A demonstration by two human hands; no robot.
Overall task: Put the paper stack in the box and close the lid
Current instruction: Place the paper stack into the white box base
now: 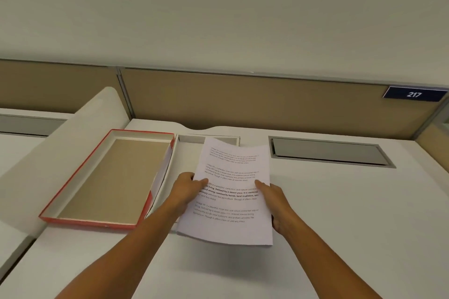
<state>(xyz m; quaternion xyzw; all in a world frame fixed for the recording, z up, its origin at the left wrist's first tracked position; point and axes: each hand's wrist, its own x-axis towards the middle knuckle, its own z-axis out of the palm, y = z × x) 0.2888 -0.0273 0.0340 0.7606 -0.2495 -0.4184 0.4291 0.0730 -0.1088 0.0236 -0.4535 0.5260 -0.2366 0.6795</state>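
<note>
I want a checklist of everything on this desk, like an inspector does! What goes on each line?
Surface: white desk, bare around the hands.
Job's things: paper stack with printed text, held above the desk; white box mostly hidden behind the papers; red-edged lid lying inside-up beside the box on its left, touching or nearly so.
Clutter: nothing seen.
Grips: left hand grips the stack's left edge, right hand grips its right edge, thumbs on top.
Cables: nothing seen; a grey cable flap in the desk is shut.
Surroundings: tan partition behind the desk, blue sign reading 217, white divider on the left.
</note>
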